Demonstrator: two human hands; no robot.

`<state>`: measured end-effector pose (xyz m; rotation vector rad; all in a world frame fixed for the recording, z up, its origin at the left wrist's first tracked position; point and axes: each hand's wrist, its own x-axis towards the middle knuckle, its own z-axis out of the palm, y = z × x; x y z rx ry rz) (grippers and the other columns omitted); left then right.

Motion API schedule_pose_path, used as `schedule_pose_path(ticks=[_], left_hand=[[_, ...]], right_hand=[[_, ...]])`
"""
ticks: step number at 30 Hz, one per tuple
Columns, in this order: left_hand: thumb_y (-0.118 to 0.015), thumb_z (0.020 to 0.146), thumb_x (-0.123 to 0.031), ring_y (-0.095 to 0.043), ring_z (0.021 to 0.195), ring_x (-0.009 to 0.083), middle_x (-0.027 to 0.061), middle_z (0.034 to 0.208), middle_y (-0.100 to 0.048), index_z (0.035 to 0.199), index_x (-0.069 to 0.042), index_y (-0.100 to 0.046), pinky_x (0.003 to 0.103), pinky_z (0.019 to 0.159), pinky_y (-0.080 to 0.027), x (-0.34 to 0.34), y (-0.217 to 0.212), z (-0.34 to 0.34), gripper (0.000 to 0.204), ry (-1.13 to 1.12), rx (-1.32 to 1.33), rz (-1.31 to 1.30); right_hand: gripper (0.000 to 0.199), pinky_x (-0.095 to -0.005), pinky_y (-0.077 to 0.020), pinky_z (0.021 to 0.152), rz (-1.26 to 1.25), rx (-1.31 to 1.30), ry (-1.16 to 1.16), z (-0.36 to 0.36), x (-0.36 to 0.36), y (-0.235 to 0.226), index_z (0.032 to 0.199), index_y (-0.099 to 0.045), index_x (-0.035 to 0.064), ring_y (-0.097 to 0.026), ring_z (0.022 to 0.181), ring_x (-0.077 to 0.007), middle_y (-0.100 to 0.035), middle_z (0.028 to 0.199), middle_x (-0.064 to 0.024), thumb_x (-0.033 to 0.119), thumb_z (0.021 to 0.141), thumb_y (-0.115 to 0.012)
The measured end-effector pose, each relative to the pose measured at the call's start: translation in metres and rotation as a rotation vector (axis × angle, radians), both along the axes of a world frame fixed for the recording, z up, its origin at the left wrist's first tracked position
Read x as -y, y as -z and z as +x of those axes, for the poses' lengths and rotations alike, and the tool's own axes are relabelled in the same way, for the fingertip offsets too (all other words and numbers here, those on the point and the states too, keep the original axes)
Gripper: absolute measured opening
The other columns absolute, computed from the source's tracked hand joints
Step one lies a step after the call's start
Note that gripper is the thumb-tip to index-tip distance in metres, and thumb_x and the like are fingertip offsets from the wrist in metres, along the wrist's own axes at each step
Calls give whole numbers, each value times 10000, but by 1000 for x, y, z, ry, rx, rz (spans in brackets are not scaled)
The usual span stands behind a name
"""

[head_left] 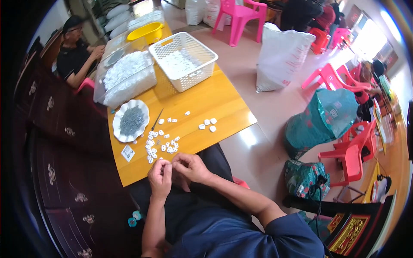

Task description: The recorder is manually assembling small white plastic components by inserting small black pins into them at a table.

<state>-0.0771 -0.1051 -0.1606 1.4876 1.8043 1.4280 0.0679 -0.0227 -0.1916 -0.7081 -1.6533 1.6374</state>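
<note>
We take the yellow wooden table [202, 103] as our landmark. At its near edge, our left hand [160, 177] is curled, fingertips pinched together; whether a piece sits inside that pinch we cannot tell, as it is too small to see. Just beside it, our right hand [190, 167] is curled too, its fingers closed toward the left one; what it has hold of, if anything, we cannot tell either. The two hands nearly touch, just off the table's front edge and over our lap.

The small white plastic pieces [161, 144] lie scattered on the table right beyond our fingertips, the nearest ones just beside the left hand. A few more white pieces [208, 124] lie apart toward the table's right edge.

Going left to right across the table: a small white paper label [127, 152] lies near the front left corner; a scalloped white plate [118, 124] holds a grey heap of tiny parts; a thin dark tool [156, 120] lies just right of the plate. Farther back stands a clear bag of white parts [127, 79], then a yellow bowl [146, 31], then a white lattice basket [183, 60].

Right of the table, on the floor, stands a tall white sack [279, 58] with red print, and further right two green woven bags [327, 116], one above the other.
</note>
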Motion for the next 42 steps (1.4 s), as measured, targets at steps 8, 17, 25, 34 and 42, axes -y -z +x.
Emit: schedule_pose_path(ticks=[8, 17, 25, 34, 42], left_hand=[[-681, 893, -46, -693, 699, 247, 137, 772, -676, 899, -3, -662, 344, 629, -530, -4, -4, -2, 47, 33, 52, -7], [-614, 947, -85, -677, 782, 381, 185, 839, -671, 931, -21, -568, 462, 669, -516, 9, 0, -14, 80, -9, -88, -3], [-619, 888, -112, -670, 777, 400, 209, 755, -644, 844, -21, -571, 470, 680, -515, 20, 1, -25, 112, 6, -212, -80], [-637, 905, -147, -659, 727, 377, 175, 738, -636, 795, -35, -563, 467, 651, -501, 22, 10, -27, 174, 53, -88, 20], [-673, 888, -158, -679, 738, 342, 139, 761, -663, 806, -56, -569, 454, 658, -518, 22, 9, -35, 167, 28, -66, 69]], right_hand=[[121, -224, -517, 696, -172, 4, 35, 5, 0, 7, 984, -704, 16, -610, 760, -40, -684, 804, 9, 131, 1001, -674], [73, -291, -497, 572, 365, 224, 63, -9, 2, -24, 914, -701, 20, -620, 596, -127, -667, 710, -48, 88, 916, -731], [47, -360, -528, 603, 622, 283, -83, -37, -25, -75, 876, -681, 12, -674, 650, -278, -681, 785, -140, 54, 883, -699], [77, -433, -552, 663, 918, 418, 22, -143, -97, -86, 884, -695, 73, -715, 747, -332, -727, 846, -132, 145, 902, -678], [145, -413, -566, 740, 879, 489, 90, -140, -126, -74, 1010, -742, 81, -732, 789, -312, -754, 940, -133, 157, 902, -681]])
